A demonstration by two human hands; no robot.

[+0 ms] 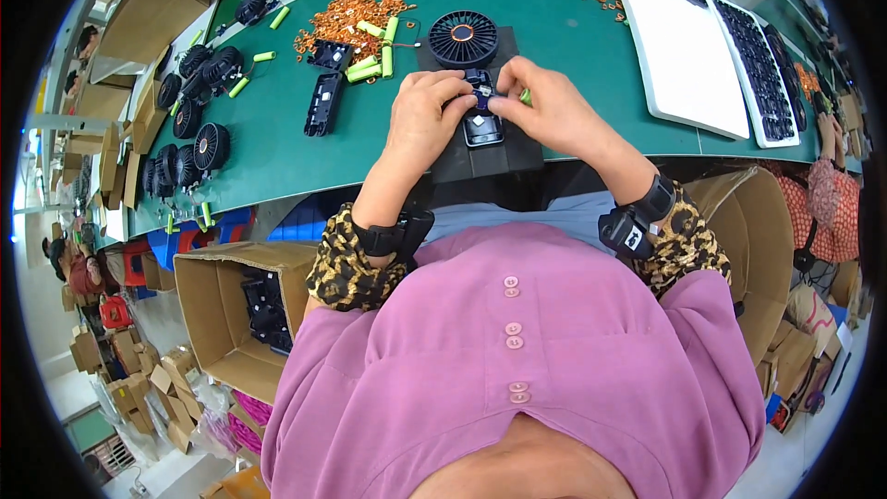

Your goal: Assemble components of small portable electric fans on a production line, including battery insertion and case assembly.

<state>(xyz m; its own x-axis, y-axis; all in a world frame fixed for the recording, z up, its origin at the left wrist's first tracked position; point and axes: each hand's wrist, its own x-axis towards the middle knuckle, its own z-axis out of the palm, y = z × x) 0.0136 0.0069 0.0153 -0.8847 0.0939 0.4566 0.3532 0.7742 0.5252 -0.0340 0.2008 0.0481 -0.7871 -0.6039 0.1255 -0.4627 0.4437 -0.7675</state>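
A small black fan [464, 39] lies on a dark mat [499, 159], its round grille away from me and its handle [483, 132] toward me. The handle's housing is open, with small parts inside that my fingers partly hide. My left hand [427, 115] is closed, thumb and fingertips pinching at the left side of the housing. From the right, my right hand [552, 113] bends its fingers over the same spot. The end of a green battery cell [526, 96] shows between its fingers; the rest of the cell is hidden.
Left of the mat lie loose green cells [387, 60], black casings [322, 103] and a heap of orange rings [346, 17]. More fans [212, 145] stand farther left. White foam trays [679, 55] lie right. Cardboard boxes [208, 279] flank me. Another person's hand [829, 134] is far right.
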